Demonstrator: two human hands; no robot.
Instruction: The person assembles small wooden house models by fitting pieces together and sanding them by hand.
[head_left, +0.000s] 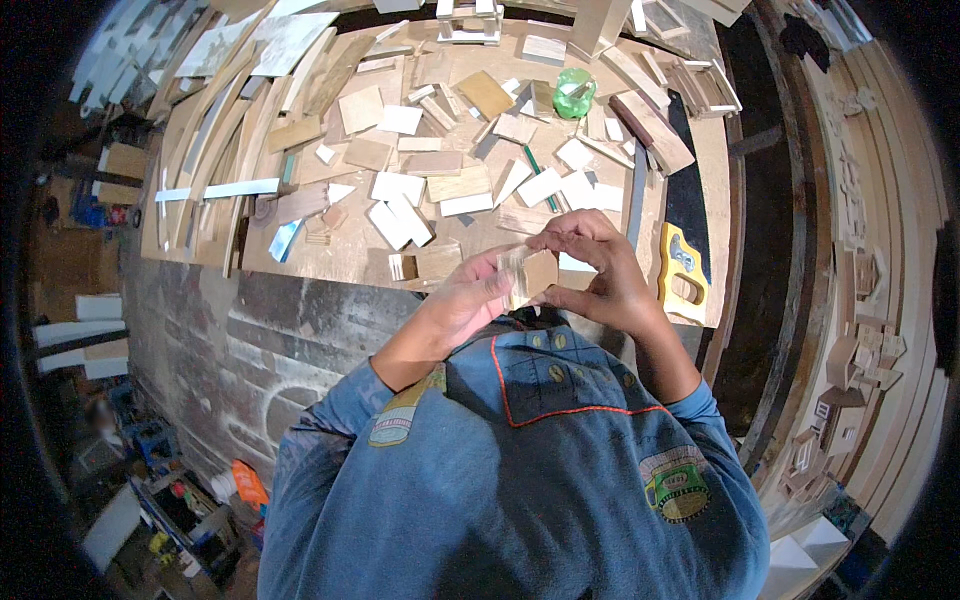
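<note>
Close to my chest, over the near edge of the work board, both my hands are closed on a small wooden block (pixel 537 274). It has a light brown face and a paler, rough-looking side. My left hand (pixel 468 296) grips its left side, thumb on top. My right hand (pixel 606 268) curls round from the right, with fingers at the block's upper edge and the thumb at its lower one. Part of the block is hidden by my fingers. Just beyond my hands lie several wood offcuts (pixel 460 186), and a white piece (pixel 575 263) shows under my right hand.
A yellow-handled saw (pixel 683 275) lies right of my right hand. Farther off are a green container (pixel 574 93), a dark reddish wood bar (pixel 650 133) and a green pencil-like stick (pixel 532 160). Long wood strips (pixel 215 150) are piled at the left, beside a white strip (pixel 220 189).
</note>
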